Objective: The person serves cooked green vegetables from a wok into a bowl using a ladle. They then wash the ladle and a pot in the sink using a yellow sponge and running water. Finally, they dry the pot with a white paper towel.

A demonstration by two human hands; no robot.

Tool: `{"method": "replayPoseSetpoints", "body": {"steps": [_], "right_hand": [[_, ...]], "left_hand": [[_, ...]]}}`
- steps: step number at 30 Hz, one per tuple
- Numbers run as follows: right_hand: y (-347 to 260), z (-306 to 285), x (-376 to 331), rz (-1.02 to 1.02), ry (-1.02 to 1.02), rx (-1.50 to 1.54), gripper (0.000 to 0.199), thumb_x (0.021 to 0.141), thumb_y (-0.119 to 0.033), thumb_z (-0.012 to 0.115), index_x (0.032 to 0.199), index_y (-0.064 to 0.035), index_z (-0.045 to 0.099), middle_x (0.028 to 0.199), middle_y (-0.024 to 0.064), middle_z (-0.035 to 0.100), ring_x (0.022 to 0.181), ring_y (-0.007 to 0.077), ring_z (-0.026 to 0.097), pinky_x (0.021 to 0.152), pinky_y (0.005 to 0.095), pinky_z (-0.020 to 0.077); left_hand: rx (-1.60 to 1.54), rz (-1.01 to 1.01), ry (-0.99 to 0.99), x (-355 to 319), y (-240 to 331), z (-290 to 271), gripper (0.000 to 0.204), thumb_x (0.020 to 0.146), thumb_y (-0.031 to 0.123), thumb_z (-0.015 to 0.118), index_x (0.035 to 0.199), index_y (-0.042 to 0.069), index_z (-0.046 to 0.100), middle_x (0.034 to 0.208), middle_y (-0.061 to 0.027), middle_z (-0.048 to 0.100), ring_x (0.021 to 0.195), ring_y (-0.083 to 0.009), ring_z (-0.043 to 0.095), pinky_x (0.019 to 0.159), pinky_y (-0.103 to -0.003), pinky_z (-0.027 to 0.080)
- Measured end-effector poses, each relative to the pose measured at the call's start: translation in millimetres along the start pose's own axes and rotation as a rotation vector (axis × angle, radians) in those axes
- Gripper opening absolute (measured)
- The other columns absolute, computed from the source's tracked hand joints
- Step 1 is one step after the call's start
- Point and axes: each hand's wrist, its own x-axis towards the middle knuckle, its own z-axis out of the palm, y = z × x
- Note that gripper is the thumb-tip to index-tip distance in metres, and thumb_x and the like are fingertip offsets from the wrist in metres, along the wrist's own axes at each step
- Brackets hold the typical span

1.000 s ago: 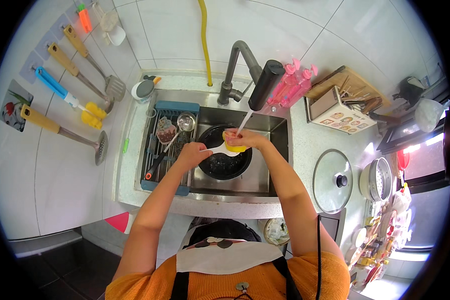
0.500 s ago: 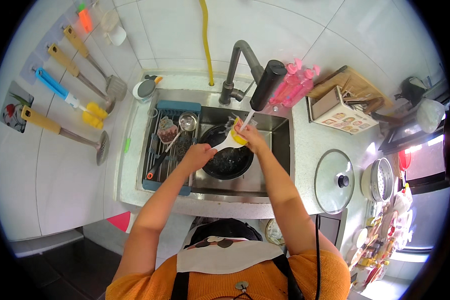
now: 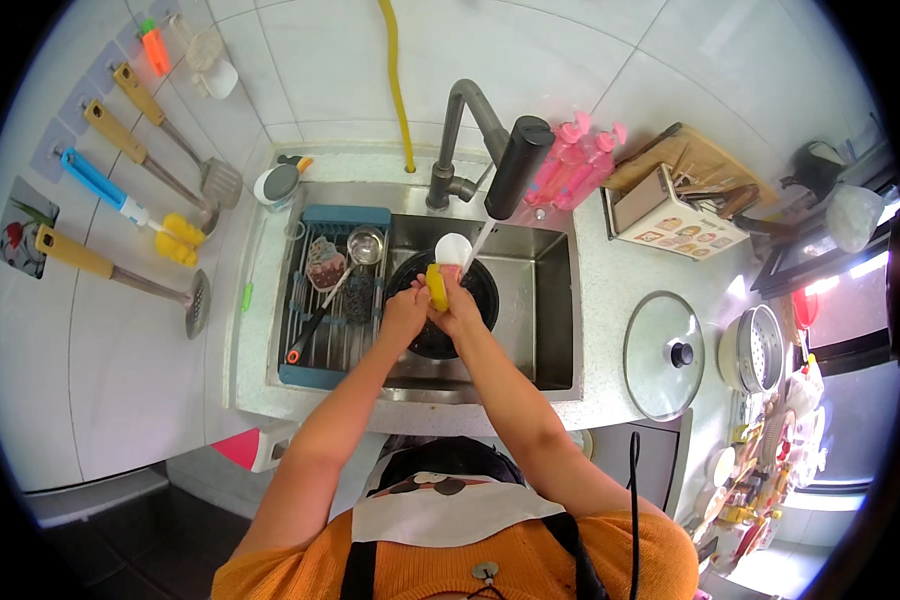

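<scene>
Holding in right fingers (image 3: 457,300) a yellow-and-pink sponge (image 3: 437,288) against a white, round-headed paddle (image 3: 454,248) above a round black pan (image 3: 484,300); with left fingers (image 3: 406,306), apparently clasping the paddle's handle: likely light, stiff, slippery, surest there.

Seen from the pot (image 3: 487,305), the sink (image 3: 540,335) leaves open room at 3 o'clock; past its edge, a strip of counter (image 3: 602,330) runs up to the lid (image 3: 660,365). At 1 o'clock the faucet (image 3: 520,168) and its stream (image 3: 479,244) bar the way, bottles (image 3: 592,170) close beyond. The rack (image 3: 315,376) blocks 9 o'clock. The left hand (image 3: 404,312) and right hand (image 3: 458,303) crowd the pot's middle, the forearms (image 3: 500,385) closing off 5 and 7 o'clock.
</scene>
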Motion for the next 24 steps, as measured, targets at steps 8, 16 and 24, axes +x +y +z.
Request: {"method": "replayPoseSetpoints", "body": {"steps": [8, 16, 24], "right_hand": [[-39, -10, 12, -0.094, 0.217, -0.082, 0.027, 0.087, -0.02, 0.059, 0.11, -0.0089, 0.05, 0.1, 0.0082, 0.06, 0.088, 0.0258, 0.061, 0.074, 0.044, 0.0514], [-17, -2, -8, -0.008, -0.075, -0.09, 0.04, 0.089, -0.023, 0.056, 0.121, -0.0016, 0.045, 0.109, 0.021, 0.057, 0.098, 0.0334, 0.059, 0.082, 0.0417, 0.0501], [-58, -44, -12, 0.02, -0.065, -0.013, 0.041, 0.087, -0.047, 0.052, 0.111, -0.0134, 0.054, 0.106, 0.0064, 0.059, 0.096, 0.0246, 0.059, 0.084, 0.0461, 0.0484]], "left_hand": [[-0.409, -0.348, -0.351, -33, 33, -23, 0.038, 0.09, 0.032, 0.047, 0.066, 0.003, 0.053, 0.049, -0.0048, 0.048, 0.039, -0.0128, 0.046, 0.039, -0.028, 0.034], [-0.398, -0.341, -0.377, -25, 28, -22, 0.033, 0.09, 0.029, 0.048, 0.069, 0.004, 0.052, 0.049, -0.0069, 0.049, 0.041, -0.0174, 0.05, 0.04, -0.031, 0.038], [0.553, 0.262, -0.257, -33, 37, -44, 0.018, 0.083, 0.023, 0.055, 0.078, 0.006, 0.057, 0.06, -0.0129, 0.058, 0.059, -0.0261, 0.061, 0.054, -0.037, 0.048]]}}
